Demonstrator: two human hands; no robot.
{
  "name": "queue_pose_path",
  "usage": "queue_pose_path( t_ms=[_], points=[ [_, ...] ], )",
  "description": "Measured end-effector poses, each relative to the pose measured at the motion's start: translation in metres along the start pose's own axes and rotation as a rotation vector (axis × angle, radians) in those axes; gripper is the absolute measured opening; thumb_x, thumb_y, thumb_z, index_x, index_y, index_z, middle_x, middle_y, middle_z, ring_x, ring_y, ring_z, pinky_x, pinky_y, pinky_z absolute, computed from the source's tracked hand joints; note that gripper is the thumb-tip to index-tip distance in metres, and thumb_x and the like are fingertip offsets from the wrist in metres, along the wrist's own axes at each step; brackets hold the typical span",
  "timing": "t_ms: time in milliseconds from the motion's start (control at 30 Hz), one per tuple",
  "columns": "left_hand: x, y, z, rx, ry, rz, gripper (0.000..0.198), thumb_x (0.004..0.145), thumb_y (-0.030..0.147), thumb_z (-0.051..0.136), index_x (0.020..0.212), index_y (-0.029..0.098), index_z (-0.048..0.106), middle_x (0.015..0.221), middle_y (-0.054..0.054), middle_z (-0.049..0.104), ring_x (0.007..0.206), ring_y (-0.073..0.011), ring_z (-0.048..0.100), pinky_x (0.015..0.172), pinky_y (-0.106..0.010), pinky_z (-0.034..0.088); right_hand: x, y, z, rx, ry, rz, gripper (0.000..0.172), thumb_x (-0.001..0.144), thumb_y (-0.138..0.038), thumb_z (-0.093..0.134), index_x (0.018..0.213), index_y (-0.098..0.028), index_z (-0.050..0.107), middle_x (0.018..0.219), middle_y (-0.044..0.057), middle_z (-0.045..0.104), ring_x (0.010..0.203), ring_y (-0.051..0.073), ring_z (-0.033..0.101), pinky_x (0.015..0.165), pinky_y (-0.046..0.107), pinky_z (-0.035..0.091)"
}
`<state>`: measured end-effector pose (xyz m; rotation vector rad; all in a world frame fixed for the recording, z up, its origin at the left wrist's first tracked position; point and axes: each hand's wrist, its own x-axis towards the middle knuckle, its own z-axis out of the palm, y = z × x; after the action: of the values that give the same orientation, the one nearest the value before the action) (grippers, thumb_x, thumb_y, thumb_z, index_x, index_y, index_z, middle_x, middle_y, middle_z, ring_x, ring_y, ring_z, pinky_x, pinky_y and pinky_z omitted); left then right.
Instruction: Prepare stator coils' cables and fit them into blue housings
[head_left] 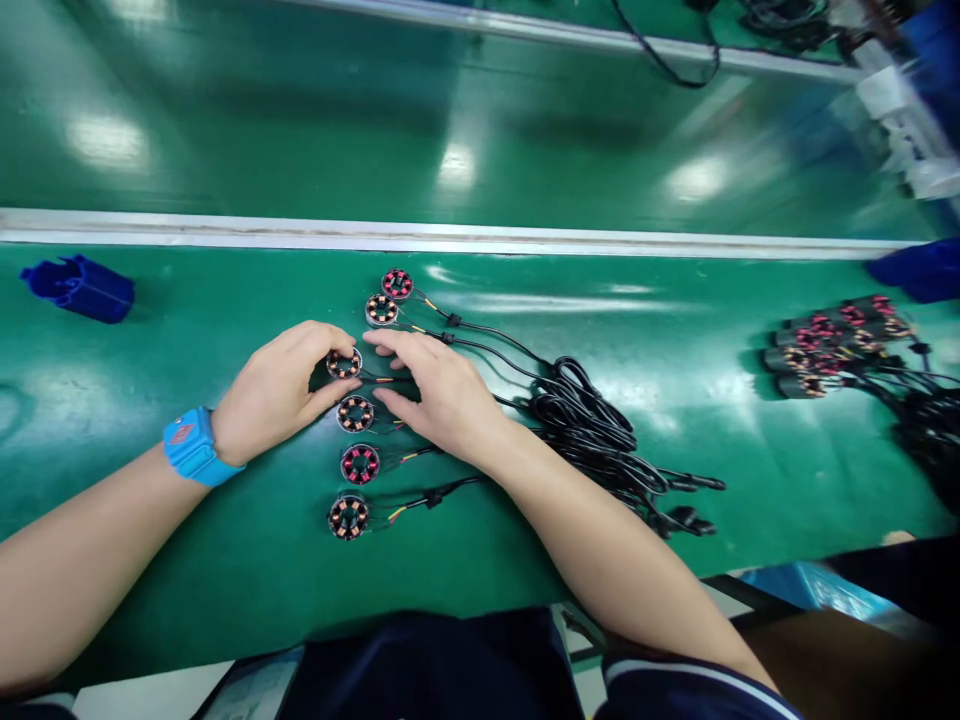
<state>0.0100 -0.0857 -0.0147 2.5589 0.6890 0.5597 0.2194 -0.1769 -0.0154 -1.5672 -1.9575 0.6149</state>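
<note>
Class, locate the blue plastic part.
In the head view, the blue plastic part lies far left on the green mat, just below the metal rail, left of the left hand.

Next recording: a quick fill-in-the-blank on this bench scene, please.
The row at centre holds ____ stators.
The stator pinched by the left hand is ____ from the far end.
The wristband is ____.
The mat is ____.
Missing: six; third; blue; green.
</note>
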Motion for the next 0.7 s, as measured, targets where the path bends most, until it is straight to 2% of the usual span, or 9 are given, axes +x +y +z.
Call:
queue_pose_path(
  t_ms=[100,233,333,433,533,600,700],
  points=[
    [-0.001,0.003,-0.004,0.029,0.084,-0.021,0.028,0.092,0.034,0.07,0.114,0.024,0.056,0.11,-0.004,0.069,0.101,-0.0224,0.067,0.091,-0.037,0.055,0.0,0.001,0.002,0.103,-0.004,0.042,0.05,0.086,-0.014,0.072,0.133,-0.02,0.055,0.112,0.004,0.066,0.083,0.014,0.062,0.08,0.03,0.054],
    [-0.002,0.005,-0.006,0.073,0.148,0.024,0.034,0.091,0.032,0.071,0.119,0.026,0.054,0.111,-0.003,0.069,0.102,-0.0218,0.066,0.091,-0.036,0.053,0.001,-0.002,-0.004,0.249,-0.014,0.077,0.026,0.085,-0.017,0.075,0.109,-0.017,0.067,0.095,0.001,0.064,0.076,0.011,0.056,0.07,0.024,0.047],
    [-0.003,0.006,-0.005,0.068,0.159,0.051,0.038,0.09,0.03,0.073,0.121,0.025,0.052,0.109,-0.003,0.068,0.1,-0.0218,0.065,0.09,-0.035,0.052,0.002,-0.004,-0.01,0.397,-0.04,0.153,0.009,0.088,-0.021,0.071,0.096,-0.017,0.069,0.088,-0.001,0.062,0.071,0.009,0.052,0.066,0.023,0.042],
    [-0.004,0.008,-0.003,0.037,0.151,0.062,0.042,0.09,0.029,0.073,0.123,0.023,0.049,0.108,-0.003,0.066,0.099,-0.0205,0.064,0.089,-0.034,0.052,0.003,-0.005,-0.013,0.656,-0.089,0.288,0.016,0.091,-0.032,0.068,0.09,-0.017,0.066,0.073,-0.003,0.055,0.064,0.008,0.046,0.059,0.023,0.036],
    [-0.002,0.01,-0.003,-0.022,0.13,0.087,0.035,0.09,0.029,0.073,0.117,0.022,0.051,0.106,-0.004,0.065,0.098,-0.0195,0.063,0.087,-0.033,0.053,0.006,-0.004,-0.013,0.909,-0.107,0.404,0.023,0.091,-0.039,0.065,0.088,-0.016,0.063,0.073,-0.003,0.055,0.061,0.008,0.043,0.056,0.023,0.033],
    [0.001,0.01,-0.004,-0.046,0.079,0.077,0.024,0.092,0.03,0.071,0.107,0.022,0.055,0.104,-0.004,0.063,0.098,-0.0193,0.062,0.085,-0.032,0.053,0.007,-0.004,-0.014,0.957,-0.085,0.431,0.021,0.094,-0.035,0.058,0.089,-0.016,0.065,0.079,-0.001,0.061,0.066,0.008,0.048,0.06,0.023,0.037],
    [0.004,0.007,-0.008,-0.098,-0.069,0.017,0.017,0.094,0.034,0.068,0.094,0.021,0.058,0.104,-0.004,0.062,0.097,-0.0188,0.062,0.081,-0.031,0.052,0.005,-0.004,-0.015,0.872,-0.123,0.396,0.024,0.098,-0.03,0.051,0.102,-0.016,0.069,0.085,0.0,0.068,0.076,0.01,0.058,0.068,0.024,0.043]
  ],
)
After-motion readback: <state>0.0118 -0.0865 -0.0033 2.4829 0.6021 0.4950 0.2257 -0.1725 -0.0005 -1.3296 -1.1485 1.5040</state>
